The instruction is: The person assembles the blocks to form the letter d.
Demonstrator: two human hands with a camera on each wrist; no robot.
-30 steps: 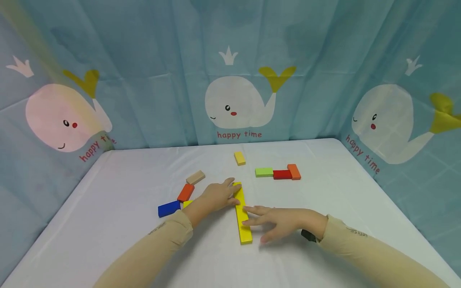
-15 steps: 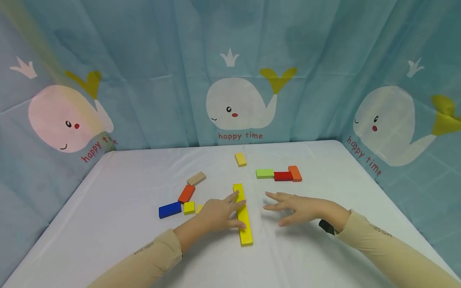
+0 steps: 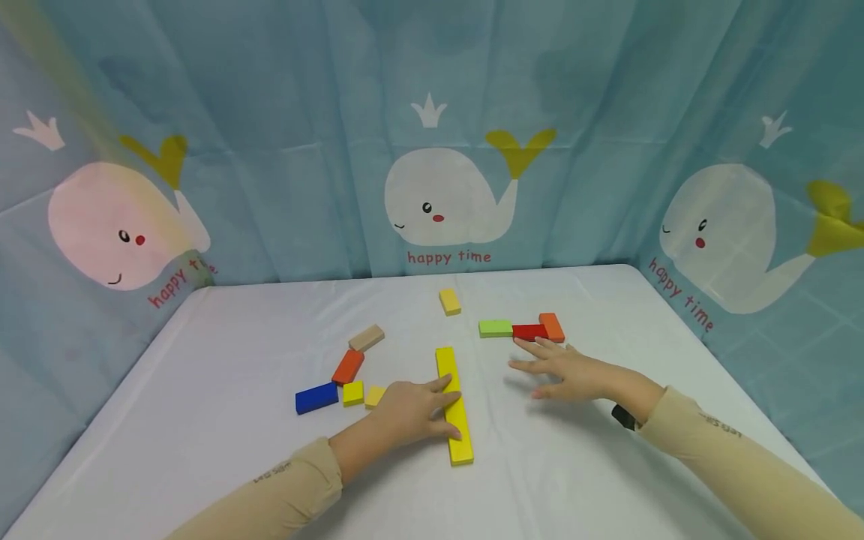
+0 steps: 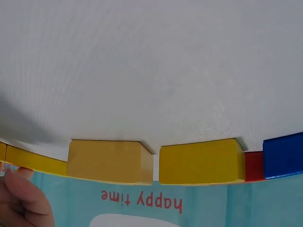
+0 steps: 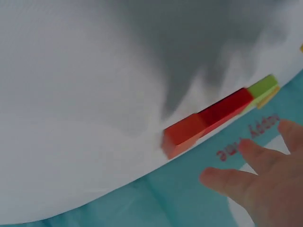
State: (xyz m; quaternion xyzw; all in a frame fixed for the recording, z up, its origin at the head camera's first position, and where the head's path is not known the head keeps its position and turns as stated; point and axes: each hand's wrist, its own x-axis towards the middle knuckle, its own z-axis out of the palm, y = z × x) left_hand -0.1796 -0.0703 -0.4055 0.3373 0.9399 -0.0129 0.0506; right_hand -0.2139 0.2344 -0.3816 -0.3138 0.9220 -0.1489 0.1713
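A long yellow strip of blocks [image 3: 461, 451] lies lengthwise before me on the white table; a seam shows in it in the left wrist view. My left hand [image 3: 409, 412] has its fingertips and thumb on the strip, fingers spread and nearly straight. To its left are a pale yellow block [image 3: 374, 397] and a small bright yellow block [image 3: 353, 394]. With fingers spread and nothing held, my right hand [image 3: 574, 375] hovers over the table, nearest to a red block [image 3: 528, 331]. An orange block [image 3: 552, 328] and a light green block [image 3: 496, 328] touch the red one's ends.
On the left lie a blue block [image 3: 316, 398], an orange-red block [image 3: 348, 367] and a light wood block [image 3: 367, 337]. One more pale yellow block [image 3: 450, 302] sits near the table's back. A blue curtain [image 3: 297, 202] with whales surrounds the back and sides.
My right hand has left the yellow strip and moved right and away from me, toward the red block. My left hand has slid nearer along the strip, uncovering the pale yellow block.
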